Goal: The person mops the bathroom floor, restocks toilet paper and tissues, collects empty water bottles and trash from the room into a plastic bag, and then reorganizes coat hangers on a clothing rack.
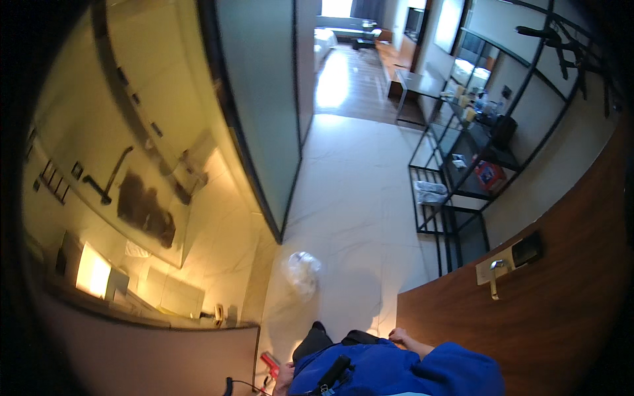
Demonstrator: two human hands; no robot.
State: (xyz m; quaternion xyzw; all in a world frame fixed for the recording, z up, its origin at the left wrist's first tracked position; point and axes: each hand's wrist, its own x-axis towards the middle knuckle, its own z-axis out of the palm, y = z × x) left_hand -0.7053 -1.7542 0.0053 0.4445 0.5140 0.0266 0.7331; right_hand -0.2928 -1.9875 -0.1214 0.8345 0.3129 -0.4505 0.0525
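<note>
At the bottom edge, my left hand [284, 379] hangs beside my body, partly cut off by the picture's rim. A red plastic object [270, 364], possibly a spray trigger, meets its fingers; whether they grip it is hidden. My right hand [400, 337] is by the near edge of a brown wooden door [559, 297], with fingers bent. I cannot tell whether it touches the door or holds anything. The door carries a metal lever handle [494, 279] and a black lock plate [527, 249]. Ahead on the tiles lies a clear plastic bag [303, 271] with pale contents.
A frosted glass panel [257, 99] divides the hallway from a yellow-lit bathroom [223, 237] on the left. Along the right wall stands a black metal rack [450, 193] with a wrapped bundle [431, 192] and a red package [489, 175]. A pale tiled floor [346, 188] leads to the bedroom.
</note>
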